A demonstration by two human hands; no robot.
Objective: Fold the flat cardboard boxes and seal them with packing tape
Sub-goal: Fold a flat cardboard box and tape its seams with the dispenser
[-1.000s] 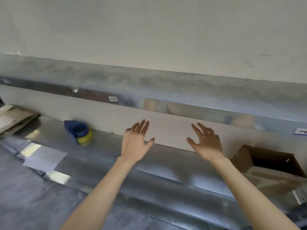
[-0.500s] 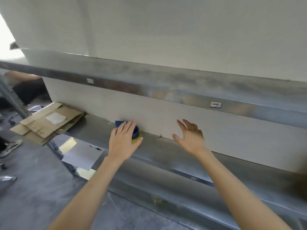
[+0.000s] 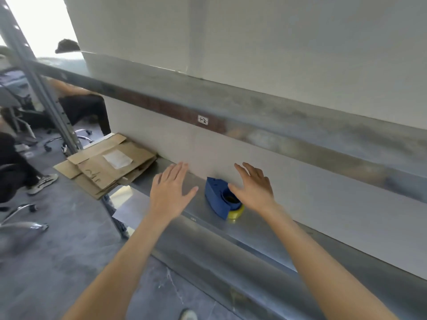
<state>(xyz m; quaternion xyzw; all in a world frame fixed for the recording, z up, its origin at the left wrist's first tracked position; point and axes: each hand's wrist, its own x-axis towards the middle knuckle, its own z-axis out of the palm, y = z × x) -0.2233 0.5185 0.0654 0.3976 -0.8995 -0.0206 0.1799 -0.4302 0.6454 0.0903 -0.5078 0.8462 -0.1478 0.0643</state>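
Stack of flattened brown cardboard boxes [image 3: 108, 167]: well left of left hand, on end of grey metal shelf [image 3: 265, 234], corner overhanging. Likely light, stiff across panels, floppy at creases; take top sheet by near edge.
Left hand [image 3: 169, 192]: fingers straight, spread, empty, short of stack.
Blue plastic tape dispenser with yellow roll [image 3: 221, 200]: between hands. Rigid; grip body.
Right hand [image 3: 254, 190]: spread, empty, thumb at dispenser, contact unclear.

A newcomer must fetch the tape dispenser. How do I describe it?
Look along the lower metal shelf against the pale wall. Right of the flat cardboard boxes, by the right hand, sits the tape dispenser. It is the only blue thing there, with yellow tape at its base.
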